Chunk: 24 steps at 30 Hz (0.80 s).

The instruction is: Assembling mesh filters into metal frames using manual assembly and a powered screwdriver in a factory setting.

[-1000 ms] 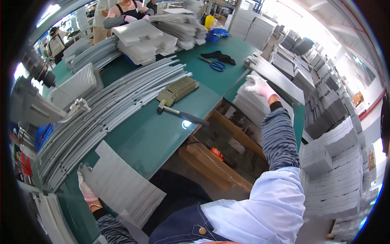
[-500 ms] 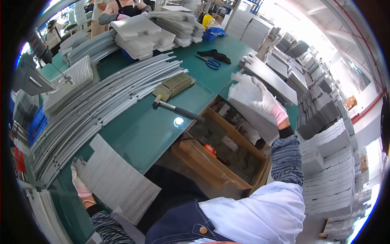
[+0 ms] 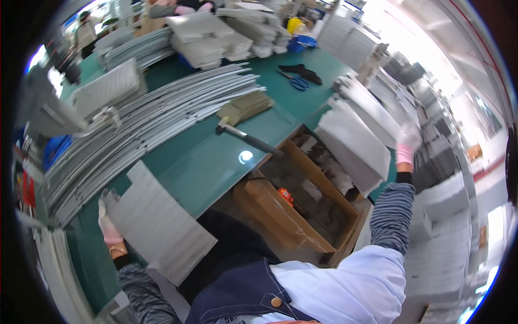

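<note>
At the lower left, my gloved left hand point(image 3: 109, 221) grips the edge of a grey perforated sheet point(image 3: 162, 224) with a notched corner. The sheet slants over the table edge toward my lap. My gloved right hand point(image 3: 408, 143) is stretched out to the far right, beside a stack of smooth pale panels point(image 3: 372, 108). Motion blurs its fingers, so whether it touches or holds a panel is unclear. Between that stack and the open carton is a pile of perforated sheets point(image 3: 356, 140).
Long metal strips point(image 3: 162, 108) fan across the green table point(image 3: 189, 167). A hammer point(image 3: 251, 141) lies against a beige ribbed block point(image 3: 245, 107); blue-handled scissors point(image 3: 298, 82) lie farther back. An open carton point(image 3: 286, 216) stands below the table edge. A co-worker's hands point(image 3: 186, 9) show beyond stacked panels.
My right hand has moved right, away from the pile of perforated sheets to the smooth panels beside it. My left hand still holds its sheet. The whole view has shifted slightly.
</note>
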Each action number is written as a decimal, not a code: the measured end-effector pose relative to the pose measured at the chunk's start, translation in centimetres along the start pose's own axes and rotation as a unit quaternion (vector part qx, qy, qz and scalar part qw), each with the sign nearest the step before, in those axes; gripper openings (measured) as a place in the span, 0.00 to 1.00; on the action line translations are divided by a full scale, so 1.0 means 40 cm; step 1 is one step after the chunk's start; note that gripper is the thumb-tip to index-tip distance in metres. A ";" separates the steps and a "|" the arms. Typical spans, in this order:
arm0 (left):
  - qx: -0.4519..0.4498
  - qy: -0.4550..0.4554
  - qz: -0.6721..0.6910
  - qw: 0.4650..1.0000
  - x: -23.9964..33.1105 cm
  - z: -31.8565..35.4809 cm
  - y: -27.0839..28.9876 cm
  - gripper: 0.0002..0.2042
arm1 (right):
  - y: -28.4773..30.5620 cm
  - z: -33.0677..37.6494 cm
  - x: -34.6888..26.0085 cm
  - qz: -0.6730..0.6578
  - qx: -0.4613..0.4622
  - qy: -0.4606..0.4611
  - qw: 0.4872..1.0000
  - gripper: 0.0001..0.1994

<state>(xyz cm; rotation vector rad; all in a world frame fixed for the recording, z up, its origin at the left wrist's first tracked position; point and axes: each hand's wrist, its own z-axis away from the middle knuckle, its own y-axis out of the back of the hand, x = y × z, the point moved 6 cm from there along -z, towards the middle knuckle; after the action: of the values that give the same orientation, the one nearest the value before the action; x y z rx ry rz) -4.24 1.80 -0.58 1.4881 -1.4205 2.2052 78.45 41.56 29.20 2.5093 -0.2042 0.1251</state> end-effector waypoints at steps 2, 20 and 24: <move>0.018 0.009 -0.002 1.000 0.003 0.004 0.022 0.21 | 0.066 -0.056 -0.019 0.028 0.158 0.175 0.971 0.14; 0.012 -0.021 0.118 0.993 -0.001 -0.048 0.045 0.40 | 0.397 0.807 -1.432 -0.723 -0.581 0.067 0.368 0.12; -0.074 -0.045 0.159 0.983 0.007 -0.043 -0.058 0.34 | 0.305 0.825 -1.413 -0.706 -0.598 0.036 0.377 0.12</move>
<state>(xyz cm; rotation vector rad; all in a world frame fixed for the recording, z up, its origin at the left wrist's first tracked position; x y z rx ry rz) -4.24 4.27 0.97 1.4090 -1.9255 2.1606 22.11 19.06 1.79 0.5026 1.3784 -0.4639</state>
